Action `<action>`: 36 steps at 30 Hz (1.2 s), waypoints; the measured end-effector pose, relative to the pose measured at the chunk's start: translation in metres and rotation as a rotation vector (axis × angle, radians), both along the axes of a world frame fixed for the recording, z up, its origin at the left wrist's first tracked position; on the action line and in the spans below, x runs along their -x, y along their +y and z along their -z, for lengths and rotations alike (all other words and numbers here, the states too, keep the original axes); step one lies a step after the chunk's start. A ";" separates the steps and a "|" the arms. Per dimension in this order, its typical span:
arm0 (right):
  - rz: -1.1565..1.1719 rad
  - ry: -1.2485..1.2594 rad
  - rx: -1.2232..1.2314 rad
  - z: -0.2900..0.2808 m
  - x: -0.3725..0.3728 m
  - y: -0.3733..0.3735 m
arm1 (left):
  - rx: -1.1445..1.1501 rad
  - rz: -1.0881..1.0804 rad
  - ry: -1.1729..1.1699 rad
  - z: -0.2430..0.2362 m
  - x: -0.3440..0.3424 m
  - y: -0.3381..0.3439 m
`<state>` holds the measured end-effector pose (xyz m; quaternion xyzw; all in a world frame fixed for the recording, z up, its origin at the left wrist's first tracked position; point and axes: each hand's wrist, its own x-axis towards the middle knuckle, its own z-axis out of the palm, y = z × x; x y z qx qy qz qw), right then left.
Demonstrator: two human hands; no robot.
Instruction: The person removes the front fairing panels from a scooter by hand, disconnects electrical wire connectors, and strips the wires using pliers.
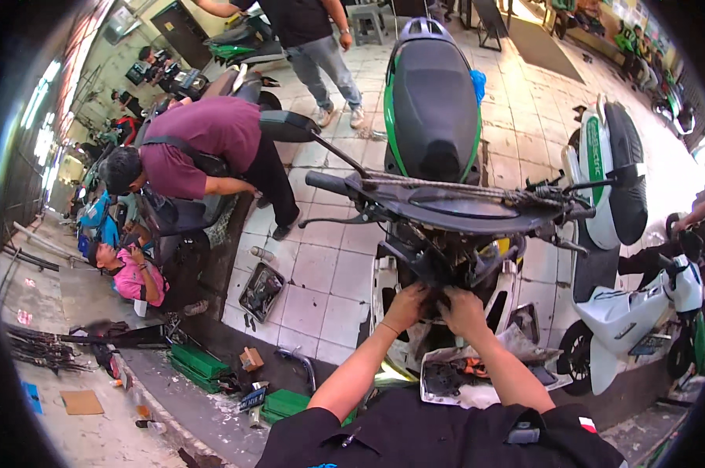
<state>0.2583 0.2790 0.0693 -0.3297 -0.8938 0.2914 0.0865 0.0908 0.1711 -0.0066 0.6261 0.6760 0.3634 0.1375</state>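
Observation:
A scooter stands in front of me with its front panels off, its handlebar (461,204) and seat (434,101) facing me. Both my hands reach into the dark opening below the handlebar. My left hand (406,307) is closed, with its fingertips among the dark parts there. Close beside it, my right hand (463,313) also has its fingers bent inward. What they grip is too dark to make out. Dark cables and brackets (438,261) surround the hands. Beneath my right forearm lies a white tray (434,396) with dark parts and an orange piece in it.
A black tray (262,292) of small parts lies on the tiles to the left. Green boxes (200,366) sit lower left. A person in a maroon shirt (204,132) bends over another scooter. At right stand white scooters (633,316). Another person (313,47) stands behind.

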 end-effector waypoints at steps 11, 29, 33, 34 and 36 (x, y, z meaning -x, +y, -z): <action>0.068 0.200 -0.073 0.000 -0.002 0.000 | 0.007 -0.060 -0.091 -0.007 -0.006 0.001; 0.145 0.231 -0.005 0.009 -0.006 -0.004 | -0.009 -0.281 -0.841 -0.033 -0.032 -0.031; 0.139 0.157 0.017 0.004 -0.010 -0.002 | 0.009 -0.340 -1.050 -0.044 -0.034 -0.032; 0.154 0.169 0.031 0.000 -0.012 -0.003 | -0.003 -0.327 -1.153 -0.049 -0.032 -0.033; 0.180 0.216 0.106 -0.012 -0.013 -0.006 | -0.005 -0.329 -1.359 -0.061 -0.034 -0.037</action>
